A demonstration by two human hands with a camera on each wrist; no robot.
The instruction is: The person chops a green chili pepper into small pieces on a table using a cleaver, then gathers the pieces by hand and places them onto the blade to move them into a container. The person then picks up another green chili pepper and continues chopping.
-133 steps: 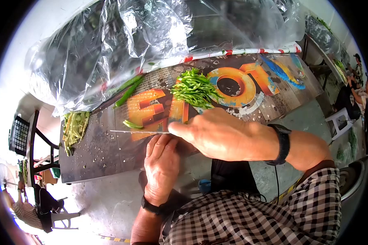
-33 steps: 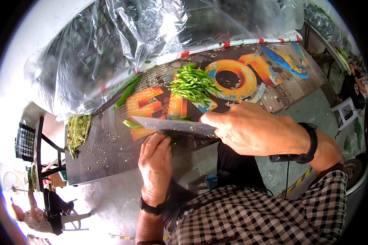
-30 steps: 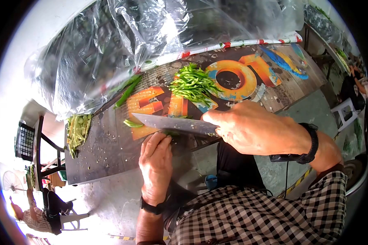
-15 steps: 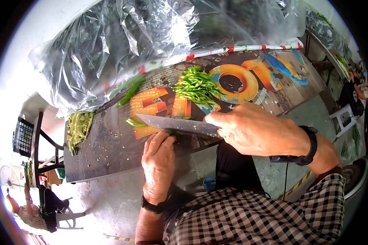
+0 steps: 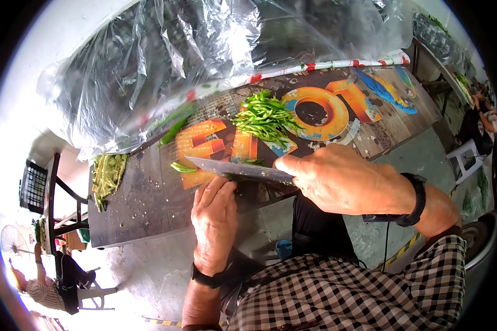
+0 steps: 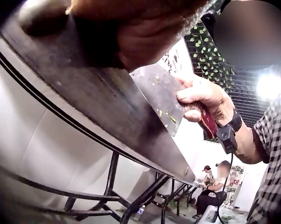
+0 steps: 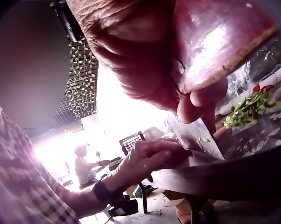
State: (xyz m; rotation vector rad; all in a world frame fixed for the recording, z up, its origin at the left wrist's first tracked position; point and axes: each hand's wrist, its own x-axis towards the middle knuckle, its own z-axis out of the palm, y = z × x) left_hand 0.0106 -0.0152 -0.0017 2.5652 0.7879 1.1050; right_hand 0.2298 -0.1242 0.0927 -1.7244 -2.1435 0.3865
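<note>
My right hand (image 5: 345,179) grips the red handle (image 6: 207,123) of a broad-bladed kitchen knife (image 5: 237,167). Its blade slants over the near edge of the table, with green bits stuck to the flat side. Just below the blade, my left hand (image 5: 214,223) has its fingers bent, fingertips right at the steel. They hold down a green pepper (image 5: 233,177), mostly hidden by fingers and blade. Beyond the knife lies a heap of green pepper strips (image 5: 266,117). A short green piece (image 5: 183,167) lies near the knife tip, and a few strips (image 5: 254,161) show behind the blade.
The table (image 5: 149,193) has a printed top sprinkled with seeds. Whole green peppers (image 5: 175,128) lie by the large clear plastic bag (image 5: 165,66) along the far side. Pale green pepper scraps (image 5: 108,175) sit at the left end. Another person (image 5: 49,287) sits at the lower left.
Over four seconds ago the knife was seen edge-on; now its flat side shows, and my right hand is farther right. In the last second the hands have barely moved.
</note>
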